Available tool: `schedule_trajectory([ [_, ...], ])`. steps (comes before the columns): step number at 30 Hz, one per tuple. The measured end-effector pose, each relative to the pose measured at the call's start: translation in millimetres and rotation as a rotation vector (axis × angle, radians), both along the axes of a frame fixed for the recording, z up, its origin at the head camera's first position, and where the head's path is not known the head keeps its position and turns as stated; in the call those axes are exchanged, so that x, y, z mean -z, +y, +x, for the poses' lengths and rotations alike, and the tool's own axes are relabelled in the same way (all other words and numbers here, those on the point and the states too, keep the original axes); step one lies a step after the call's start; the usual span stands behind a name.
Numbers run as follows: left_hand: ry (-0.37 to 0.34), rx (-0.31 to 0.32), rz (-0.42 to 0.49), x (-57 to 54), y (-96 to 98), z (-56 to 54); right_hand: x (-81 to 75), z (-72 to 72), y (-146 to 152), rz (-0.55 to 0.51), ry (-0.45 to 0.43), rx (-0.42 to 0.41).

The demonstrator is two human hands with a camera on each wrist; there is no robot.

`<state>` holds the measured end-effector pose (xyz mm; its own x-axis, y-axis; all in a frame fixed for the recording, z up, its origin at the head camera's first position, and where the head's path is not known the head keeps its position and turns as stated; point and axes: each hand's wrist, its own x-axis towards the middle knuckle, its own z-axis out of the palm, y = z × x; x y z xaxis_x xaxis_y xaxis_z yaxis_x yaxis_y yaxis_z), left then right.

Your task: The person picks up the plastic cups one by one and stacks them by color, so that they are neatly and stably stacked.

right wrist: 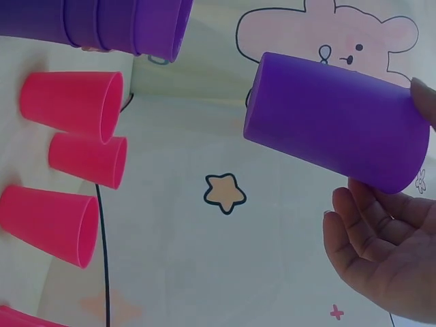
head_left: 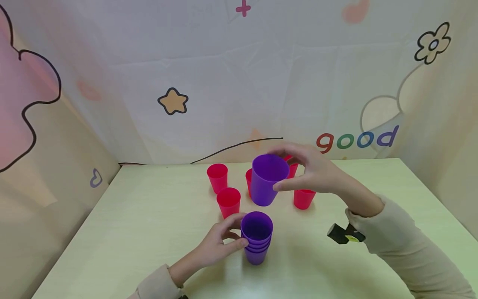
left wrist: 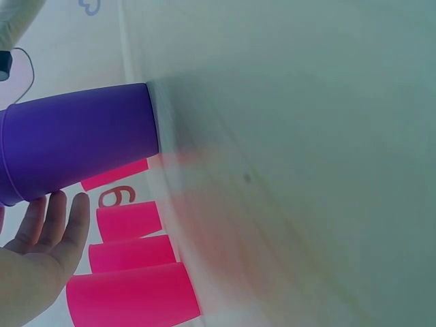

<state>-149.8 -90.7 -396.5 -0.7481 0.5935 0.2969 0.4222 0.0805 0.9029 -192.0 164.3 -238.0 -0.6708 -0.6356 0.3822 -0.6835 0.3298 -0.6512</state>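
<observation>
Head view. One loose purple cup (head_left: 263, 192), mouth up, held above the stack and apart from it; your right hand (head_left: 314, 171) pinches it near the rim between thumb and fingers. One stack of nested purple cups (head_left: 256, 255), upright on the pale tabletop (head_left: 149, 232); your left hand (head_left: 219, 241) grips its side. Five red cups (head_left: 228, 201), mouths up, beyond. Step in hand, as judged: single-cup handling at the stack; nesting or separating, cannot tell. Next move probably calls for you to steady the stack and keep the loose cup in line.

Left wrist view. Stack: smooth, tapered wall, rim ridge. Your left fingers: slightly parted, tips at the wall; thumb mostly hidden.

Right wrist view. Loose cup: smooth, tapered, seemingly plastic. Your right fingers: partly spread beneath, thumb opposite.
</observation>
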Motion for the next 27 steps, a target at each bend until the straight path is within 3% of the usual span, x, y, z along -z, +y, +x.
schedule_trajectory([
  [17,-0.015,-0.008,-0.016,-0.3,0.2,-1.1,12.5,14.3,-7.0,0.05,-0.021,-0.007],
  [27,-0.035,-0.006,-0.016,0.9,0.0,-1.5,29.7,21.2,-11.6,0.003,-0.012,-0.061],
])
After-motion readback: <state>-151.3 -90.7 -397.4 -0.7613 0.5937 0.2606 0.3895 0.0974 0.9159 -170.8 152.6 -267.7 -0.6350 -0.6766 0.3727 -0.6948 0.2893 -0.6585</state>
